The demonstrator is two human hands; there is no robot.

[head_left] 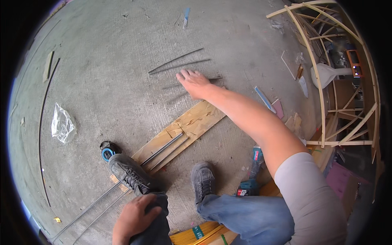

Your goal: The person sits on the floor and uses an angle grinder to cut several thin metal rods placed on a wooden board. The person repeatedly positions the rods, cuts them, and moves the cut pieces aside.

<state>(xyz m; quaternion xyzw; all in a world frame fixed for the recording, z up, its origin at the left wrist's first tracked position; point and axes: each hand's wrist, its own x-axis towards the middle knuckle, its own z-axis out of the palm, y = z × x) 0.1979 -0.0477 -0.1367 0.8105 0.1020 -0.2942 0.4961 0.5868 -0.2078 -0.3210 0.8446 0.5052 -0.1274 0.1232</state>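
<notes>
My right hand (pixel 193 83) reaches far forward just above the concrete, its fingers stretched out and apart. Beneath and beside it lie thin metal rods (pixel 171 85), smeared by motion and partly hidden by the hand. Just beyond, two more thin rods (pixel 179 55) meet in a narrow V on the floor. My left hand (pixel 137 216) rests loosely over my left knee, fingers spread and holding nothing. A wooden board (pixel 196 118) lies slantwise, with two metal rods (pixel 163 149) on it passing under my left shoe (pixel 128 173).
A tape measure (pixel 107 151) sits beside the shoe; a clear plastic bag (pixel 62 124) lies left. A long dark rod (pixel 42 130) runs along the left side. Teal power tools (pixel 248 187) lie near my right leg, a wooden slat frame (pixel 322 102) stands right, and yellow strapping (pixel 192 237) lies below.
</notes>
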